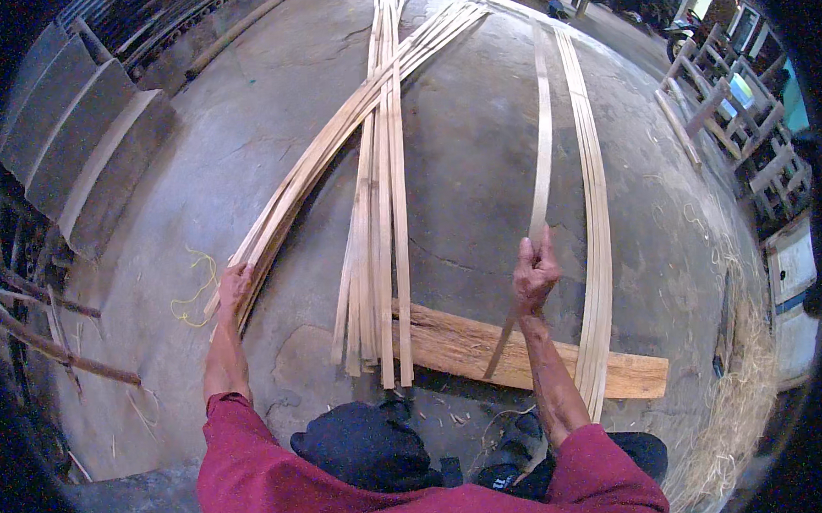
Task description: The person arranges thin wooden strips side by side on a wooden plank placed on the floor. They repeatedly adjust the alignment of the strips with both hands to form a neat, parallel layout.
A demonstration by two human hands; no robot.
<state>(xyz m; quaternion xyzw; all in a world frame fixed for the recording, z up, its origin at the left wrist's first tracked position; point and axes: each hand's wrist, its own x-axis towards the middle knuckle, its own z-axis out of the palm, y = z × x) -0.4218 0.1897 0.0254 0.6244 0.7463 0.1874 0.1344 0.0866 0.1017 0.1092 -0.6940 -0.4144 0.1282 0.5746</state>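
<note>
My left hand [236, 284] is closed round the near end of a bundle of long, thin bamboo strips [328, 136]. That bundle slants away to the far right and crosses over a second pile of strips [383, 248] on the floor. In my right hand [535, 277] is one pale bamboo strip [543, 131], gripped near its lower end. Its far part runs away over the floor, and its short near end hangs down past my wrist. To the right lies a third row of strips [595, 221], side by side. A rough wooden plank [470, 341] lies crosswise in front of me.
Grey slab-like pieces [94, 142] stand at the left, with sticks [66, 349] nearer me. Thin yellow twine [192, 289] lies beside my left hand. At the right are a wooden frame [730, 105], a white box [790, 263] and a heap of fibrous shavings [729, 398].
</note>
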